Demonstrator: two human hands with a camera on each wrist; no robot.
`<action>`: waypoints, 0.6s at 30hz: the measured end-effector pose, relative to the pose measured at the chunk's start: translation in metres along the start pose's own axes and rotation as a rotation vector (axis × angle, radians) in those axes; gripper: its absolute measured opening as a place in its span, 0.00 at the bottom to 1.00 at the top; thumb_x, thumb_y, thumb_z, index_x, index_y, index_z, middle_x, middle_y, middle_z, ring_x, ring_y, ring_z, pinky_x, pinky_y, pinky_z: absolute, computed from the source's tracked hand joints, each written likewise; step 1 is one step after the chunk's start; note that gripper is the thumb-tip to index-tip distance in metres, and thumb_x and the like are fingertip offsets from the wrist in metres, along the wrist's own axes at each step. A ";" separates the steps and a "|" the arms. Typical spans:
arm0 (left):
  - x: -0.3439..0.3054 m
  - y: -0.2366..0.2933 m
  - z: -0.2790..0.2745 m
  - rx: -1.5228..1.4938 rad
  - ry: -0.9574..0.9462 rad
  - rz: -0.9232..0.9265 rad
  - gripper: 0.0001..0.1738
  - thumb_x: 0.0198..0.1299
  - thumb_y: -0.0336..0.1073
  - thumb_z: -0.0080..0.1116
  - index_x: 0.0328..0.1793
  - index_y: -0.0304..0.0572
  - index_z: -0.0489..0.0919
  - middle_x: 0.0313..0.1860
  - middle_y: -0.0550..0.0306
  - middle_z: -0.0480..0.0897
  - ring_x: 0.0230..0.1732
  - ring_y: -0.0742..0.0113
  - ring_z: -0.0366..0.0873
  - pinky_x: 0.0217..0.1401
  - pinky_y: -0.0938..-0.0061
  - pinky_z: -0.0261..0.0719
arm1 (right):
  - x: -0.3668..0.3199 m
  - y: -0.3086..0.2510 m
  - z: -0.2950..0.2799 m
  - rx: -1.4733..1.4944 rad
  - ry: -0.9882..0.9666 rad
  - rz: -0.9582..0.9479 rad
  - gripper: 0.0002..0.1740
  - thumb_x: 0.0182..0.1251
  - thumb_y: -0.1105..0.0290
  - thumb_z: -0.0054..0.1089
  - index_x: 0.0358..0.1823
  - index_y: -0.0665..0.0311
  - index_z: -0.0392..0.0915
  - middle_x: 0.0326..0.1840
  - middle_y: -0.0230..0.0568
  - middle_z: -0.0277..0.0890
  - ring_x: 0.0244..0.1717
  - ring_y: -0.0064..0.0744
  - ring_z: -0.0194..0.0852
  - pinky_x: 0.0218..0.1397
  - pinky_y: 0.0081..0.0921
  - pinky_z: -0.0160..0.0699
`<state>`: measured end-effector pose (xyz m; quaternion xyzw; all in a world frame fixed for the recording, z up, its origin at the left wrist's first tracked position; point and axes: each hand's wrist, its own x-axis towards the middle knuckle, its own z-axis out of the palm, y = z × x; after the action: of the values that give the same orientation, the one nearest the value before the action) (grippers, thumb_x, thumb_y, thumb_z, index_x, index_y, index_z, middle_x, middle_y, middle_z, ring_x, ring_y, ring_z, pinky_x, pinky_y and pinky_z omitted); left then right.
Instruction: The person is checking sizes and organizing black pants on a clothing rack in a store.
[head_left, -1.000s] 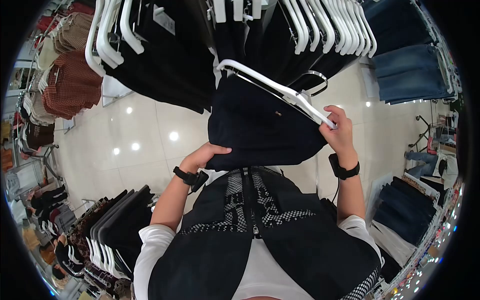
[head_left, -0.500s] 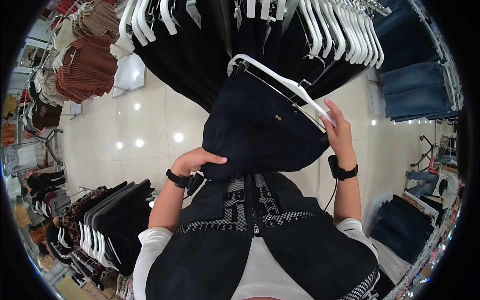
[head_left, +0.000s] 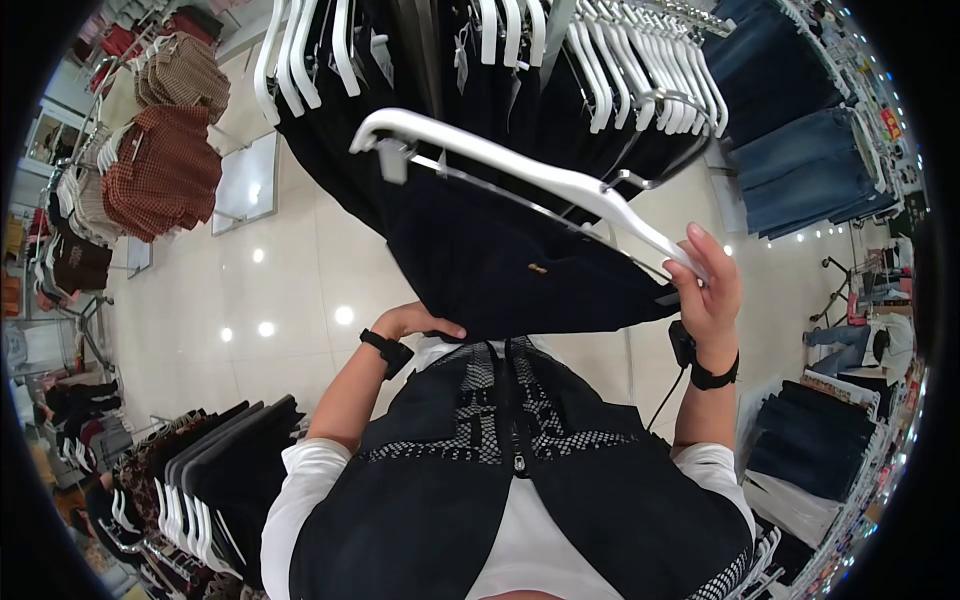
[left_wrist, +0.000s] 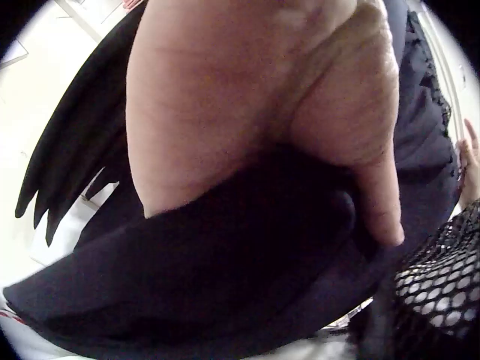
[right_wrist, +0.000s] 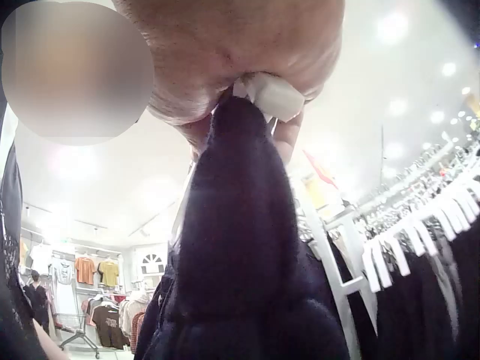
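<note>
A dark navy garment point(head_left: 500, 255) with a small gold detail hangs clipped to a white hanger point(head_left: 520, 165) in front of the person's body. My right hand point(head_left: 712, 290) grips the hanger's right end between thumb and fingers; in the right wrist view the hand point(right_wrist: 247, 52) closes round the white hanger end point(right_wrist: 276, 96) above the dark cloth point(right_wrist: 236, 225). My left hand point(head_left: 415, 322) pinches the garment's lower left edge, thumb on top. In the left wrist view the thumb of that hand point(left_wrist: 262, 97) lies on the dark fabric point(left_wrist: 225, 262), its fingers hidden behind the cloth.
A rack of black garments point(head_left: 350, 150) on white hangers point(head_left: 655, 80) stands ahead. Jeans point(head_left: 805, 170) hang at the right and checked shirts point(head_left: 165, 165) at the left. Dark trousers point(head_left: 235, 460) hang at lower left. Tiled floor point(head_left: 290, 290) shows between the racks.
The hanger's left end has swung left and closer to the head camera. My right hand has moved slightly right and down, and the garment has tilted and narrowed toward its lower left corner.
</note>
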<state>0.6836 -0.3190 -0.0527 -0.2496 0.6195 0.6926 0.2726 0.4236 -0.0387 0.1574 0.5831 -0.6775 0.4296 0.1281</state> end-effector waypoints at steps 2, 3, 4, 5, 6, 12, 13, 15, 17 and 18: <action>0.015 -0.028 -0.018 0.035 -0.033 0.041 0.41 0.40 0.48 0.84 0.60 0.32 0.83 0.56 0.48 0.85 0.56 0.61 0.82 0.64 0.70 0.76 | 0.023 -0.022 0.000 0.007 -0.069 -0.055 0.27 0.57 0.82 0.71 0.60 0.67 0.76 0.34 0.46 0.83 0.24 0.35 0.79 0.26 0.26 0.74; 0.027 -0.043 -0.025 0.028 0.003 0.004 0.40 0.41 0.48 0.83 0.59 0.33 0.83 0.56 0.48 0.86 0.55 0.61 0.82 0.63 0.70 0.77 | 0.032 -0.031 0.000 -0.018 -0.098 -0.085 0.27 0.56 0.82 0.71 0.60 0.67 0.76 0.33 0.45 0.82 0.24 0.35 0.78 0.26 0.26 0.74; 0.033 -0.054 -0.029 0.018 0.039 -0.037 0.39 0.41 0.47 0.83 0.58 0.33 0.84 0.55 0.48 0.86 0.54 0.62 0.82 0.63 0.70 0.77 | 0.039 -0.040 0.001 -0.038 -0.130 -0.112 0.28 0.56 0.82 0.72 0.60 0.67 0.76 0.31 0.44 0.81 0.23 0.35 0.78 0.26 0.26 0.74; 0.036 -0.068 -0.033 0.004 0.075 -0.082 0.37 0.42 0.47 0.83 0.58 0.33 0.84 0.54 0.48 0.86 0.53 0.63 0.83 0.62 0.71 0.77 | 0.046 -0.049 0.003 -0.053 -0.166 -0.138 0.28 0.56 0.81 0.72 0.60 0.67 0.76 0.30 0.43 0.80 0.23 0.36 0.77 0.25 0.26 0.73; 0.006 -0.031 -0.022 -0.079 0.094 -0.091 0.36 0.44 0.45 0.82 0.59 0.35 0.83 0.55 0.50 0.86 0.54 0.65 0.81 0.63 0.71 0.76 | 0.056 -0.060 0.007 -0.050 -0.147 -0.174 0.28 0.56 0.81 0.72 0.60 0.67 0.76 0.30 0.43 0.80 0.22 0.35 0.76 0.25 0.26 0.73; 0.068 -0.077 -0.030 0.071 0.091 0.409 0.30 0.52 0.41 0.78 0.60 0.38 0.83 0.58 0.54 0.84 0.58 0.65 0.80 0.65 0.70 0.76 | 0.078 -0.093 0.018 0.120 0.041 -0.205 0.34 0.66 0.78 0.68 0.71 0.67 0.63 0.33 0.47 0.81 0.27 0.26 0.75 0.29 0.21 0.71; 0.075 -0.074 -0.028 0.100 0.145 0.458 0.28 0.53 0.41 0.77 0.59 0.38 0.83 0.58 0.53 0.85 0.57 0.65 0.80 0.64 0.70 0.77 | 0.078 -0.100 0.015 0.138 0.051 -0.118 0.37 0.69 0.76 0.65 0.75 0.66 0.57 0.34 0.47 0.80 0.26 0.25 0.74 0.29 0.20 0.72; 0.100 -0.062 -0.037 -0.001 0.139 0.492 0.32 0.57 0.38 0.75 0.66 0.38 0.78 0.63 0.52 0.82 0.63 0.62 0.77 0.71 0.67 0.72 | 0.077 -0.112 0.019 0.249 0.161 0.047 0.37 0.71 0.74 0.64 0.76 0.66 0.54 0.34 0.49 0.80 0.25 0.23 0.73 0.29 0.18 0.71; 0.126 -0.065 -0.044 0.121 0.254 0.652 0.33 0.57 0.35 0.74 0.69 0.37 0.75 0.65 0.50 0.79 0.67 0.58 0.75 0.73 0.65 0.71 | 0.077 -0.122 0.023 0.257 0.210 0.090 0.37 0.71 0.74 0.63 0.77 0.65 0.53 0.35 0.50 0.80 0.25 0.23 0.73 0.28 0.18 0.72; 0.138 -0.064 -0.051 0.299 0.306 0.780 0.33 0.56 0.33 0.74 0.69 0.37 0.75 0.65 0.49 0.79 0.66 0.57 0.75 0.72 0.65 0.72 | 0.076 -0.125 0.025 0.264 0.238 0.109 0.37 0.72 0.74 0.63 0.77 0.65 0.52 0.36 0.51 0.80 0.25 0.23 0.73 0.28 0.18 0.72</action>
<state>0.6279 -0.3552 -0.1985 -0.0544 0.7938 0.6017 -0.0707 0.5227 -0.1024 0.2477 0.5024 -0.6258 0.5871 0.1063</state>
